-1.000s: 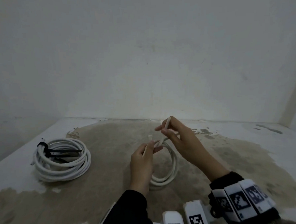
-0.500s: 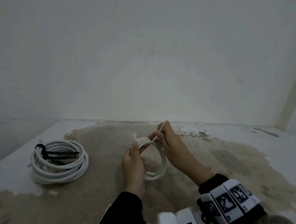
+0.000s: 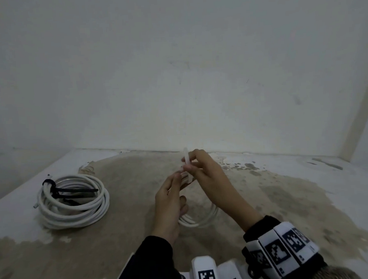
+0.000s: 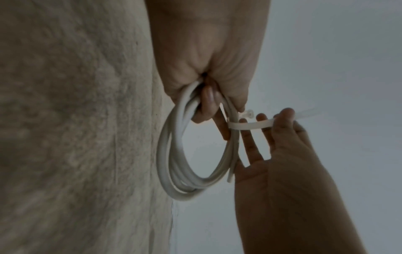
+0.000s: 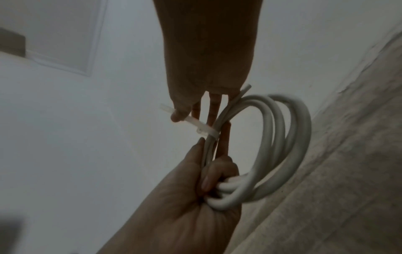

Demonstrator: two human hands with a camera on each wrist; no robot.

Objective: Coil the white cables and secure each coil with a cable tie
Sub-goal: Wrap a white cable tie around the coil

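Note:
My left hand (image 3: 171,195) grips a small white cable coil (image 3: 201,218) upright above the table; the coil (image 4: 174,158) hangs from its curled fingers in the left wrist view. A translucent white cable tie (image 4: 250,124) is looped round the coil's strands. My right hand (image 3: 198,170) pinches the tie's free tail (image 5: 168,110) between thumb and forefinger, its other fingers spread beside the coil (image 5: 280,137). A bigger white coil (image 3: 73,200), bound with a black cable tie (image 3: 75,190), lies on the table at the left.
The table top (image 3: 288,198) is pale with a large brown stain and meets a white wall at the back. A wall corner stands at the far right (image 3: 359,117). Marker-tagged wristbands (image 3: 282,249) sit on my sleeves.
The tie's tail was pulled up and away by my right hand, and the loop now sits closer round the strands. Both hands have drifted slightly; the large coil has not moved.

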